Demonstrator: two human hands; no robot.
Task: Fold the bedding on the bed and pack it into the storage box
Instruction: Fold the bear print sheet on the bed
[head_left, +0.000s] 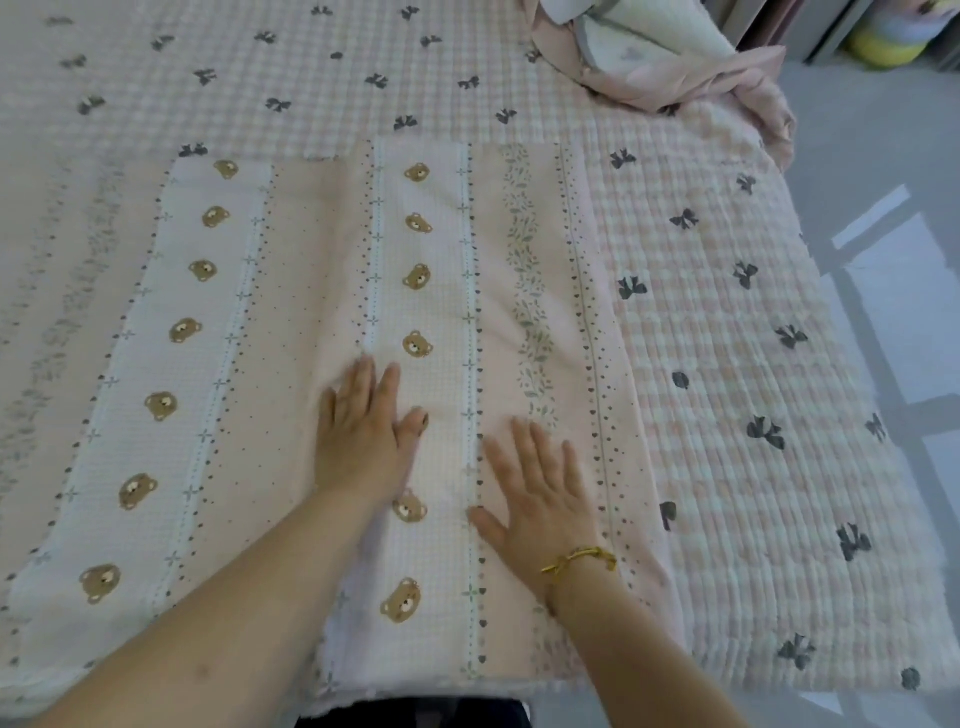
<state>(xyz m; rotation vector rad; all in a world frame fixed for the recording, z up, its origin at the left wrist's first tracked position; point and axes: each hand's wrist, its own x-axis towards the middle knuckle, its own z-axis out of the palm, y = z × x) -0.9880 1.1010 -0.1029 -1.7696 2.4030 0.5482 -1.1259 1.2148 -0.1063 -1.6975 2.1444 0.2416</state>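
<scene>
1. Your left hand (363, 441) and right hand (540, 499) lie flat, fingers straight, pressing the folded blanket (457, 291).
2. That bear-print blanket fills the lower centre of the frame, on the bed (753, 364).
3. Bundled pink bedding (675, 67) sits upper right.

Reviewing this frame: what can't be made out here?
Head view only.
Storage box: not in frame.
Bear-print blanket: left side cut by the frame edge; the left hand and right hand, flat on it, hide the fabric beneath.
Pink bundle: cut by top edge, crumpled.
Yellow object at top right: blurred, unidentifiable.
</scene>
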